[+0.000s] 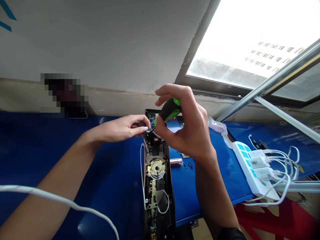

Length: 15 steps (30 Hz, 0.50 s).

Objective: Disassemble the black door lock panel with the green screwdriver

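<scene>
A screwdriver [170, 110] with a black and green handle is gripped in my right hand [191, 125]. Its shaft slants down to the left, its tip close to the circuit board [151, 120] at the far end of a long, opened black housing [172, 203]. My left hand [127, 128] reaches in from the left, thumb and fingers drawn together at the board's edge beside the tip. What they pinch, if anything, is too small to make out. Inside the housing, which resembles a door lock, sit a round metal part [157, 168], brass-coloured pieces and a white wire [163, 211].
Several small dark screws [190, 165] and a pinkish cylinder [176, 162] lie on the blue table [112, 186] right of the housing. A white power strip [242, 160] with plugged-in chargers stands farther right. One white cable [75, 205] crosses at lower left. A window frame borders the wall.
</scene>
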{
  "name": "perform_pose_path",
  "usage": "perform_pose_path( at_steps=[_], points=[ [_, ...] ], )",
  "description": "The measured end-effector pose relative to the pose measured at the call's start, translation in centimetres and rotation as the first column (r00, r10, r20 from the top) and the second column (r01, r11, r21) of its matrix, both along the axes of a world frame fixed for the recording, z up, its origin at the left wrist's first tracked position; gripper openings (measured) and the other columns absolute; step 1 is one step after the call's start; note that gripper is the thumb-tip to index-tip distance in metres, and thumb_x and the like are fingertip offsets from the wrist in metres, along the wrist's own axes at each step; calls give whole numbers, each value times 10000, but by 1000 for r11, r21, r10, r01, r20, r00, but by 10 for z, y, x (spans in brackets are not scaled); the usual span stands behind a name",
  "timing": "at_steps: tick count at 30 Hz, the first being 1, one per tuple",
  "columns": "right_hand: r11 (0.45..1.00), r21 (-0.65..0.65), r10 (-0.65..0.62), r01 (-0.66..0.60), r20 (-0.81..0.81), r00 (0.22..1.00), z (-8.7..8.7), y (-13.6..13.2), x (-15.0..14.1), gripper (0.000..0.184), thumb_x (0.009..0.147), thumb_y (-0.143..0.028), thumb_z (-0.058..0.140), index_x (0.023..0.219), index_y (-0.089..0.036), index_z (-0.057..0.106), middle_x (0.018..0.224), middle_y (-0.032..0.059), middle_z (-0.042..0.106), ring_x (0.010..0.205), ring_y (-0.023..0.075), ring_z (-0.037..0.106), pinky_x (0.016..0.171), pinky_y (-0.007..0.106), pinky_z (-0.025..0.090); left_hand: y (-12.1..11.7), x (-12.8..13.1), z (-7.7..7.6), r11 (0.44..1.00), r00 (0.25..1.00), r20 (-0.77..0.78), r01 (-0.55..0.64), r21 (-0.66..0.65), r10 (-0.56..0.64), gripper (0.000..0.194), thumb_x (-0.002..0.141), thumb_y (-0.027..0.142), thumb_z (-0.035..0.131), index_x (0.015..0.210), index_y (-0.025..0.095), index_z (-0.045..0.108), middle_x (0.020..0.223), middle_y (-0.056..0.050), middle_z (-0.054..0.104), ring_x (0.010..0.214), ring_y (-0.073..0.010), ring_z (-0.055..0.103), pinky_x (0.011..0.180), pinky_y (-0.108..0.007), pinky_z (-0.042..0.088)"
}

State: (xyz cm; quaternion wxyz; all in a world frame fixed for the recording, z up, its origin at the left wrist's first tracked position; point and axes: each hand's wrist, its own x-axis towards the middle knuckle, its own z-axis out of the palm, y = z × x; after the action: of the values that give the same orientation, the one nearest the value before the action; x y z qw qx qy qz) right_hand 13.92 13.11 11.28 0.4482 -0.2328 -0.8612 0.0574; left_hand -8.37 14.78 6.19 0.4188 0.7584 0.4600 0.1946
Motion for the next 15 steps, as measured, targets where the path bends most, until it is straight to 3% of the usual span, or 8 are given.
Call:
perform_pose_path(
  at_steps=[2, 6, 12, 15],
  points=[
    [1000, 10, -6, 6, -4, 1000, -1, 1, 0, 515, 896, -65, 592, 1334, -321, 503, 1234, 0, 699, 996, 170, 721, 904, 360, 660, -1, 0, 1, 1000, 1000, -16, -3, -2, 3, 382, 978, 526, 539, 1201, 230, 630, 1066, -43, 716, 1065, -248, 660, 901, -335, 548],
    [998, 28, -49, 49, -15, 999, -4, 3, -3, 409, 943, -124, 658, 1293, -291, 530, 1135, -1, 733, 864, 147, 721, 889, 352, 670, -1, -2, 1, 1000, 999, -46, -7, 0, 7, 407, 982, 552, 535, 1204, 227, 640, 1090, -47, 726, 1088, -257, 658, 904, -327, 540],
    [999, -44, -10, 10, -4, 1000, -2, -3, -5, 656, 831, 14, 598, 1384, -305, 445, 1313, 25, 681, 1100, 201, 715, 916, 366, 666, -1, -5, 1, 1000, 999, -45, 4, -2, -4, 422, 1009, 571, 488, 1237, 247, 636, 1060, -29, 730, 1095, -251, 651, 935, -322, 518],
    [999, -12, -40, 40, -39, 998, -3, -2, -6, 562, 866, -47, 632, 1344, -304, 484, 1285, 14, 690, 1026, 197, 726, 853, 383, 676, -2, -5, 2, 1000, 998, -54, -8, -5, 8, 428, 1000, 579, 507, 1232, 243, 639, 1090, -33, 732, 1096, -254, 648, 919, -317, 518]
  ],
)
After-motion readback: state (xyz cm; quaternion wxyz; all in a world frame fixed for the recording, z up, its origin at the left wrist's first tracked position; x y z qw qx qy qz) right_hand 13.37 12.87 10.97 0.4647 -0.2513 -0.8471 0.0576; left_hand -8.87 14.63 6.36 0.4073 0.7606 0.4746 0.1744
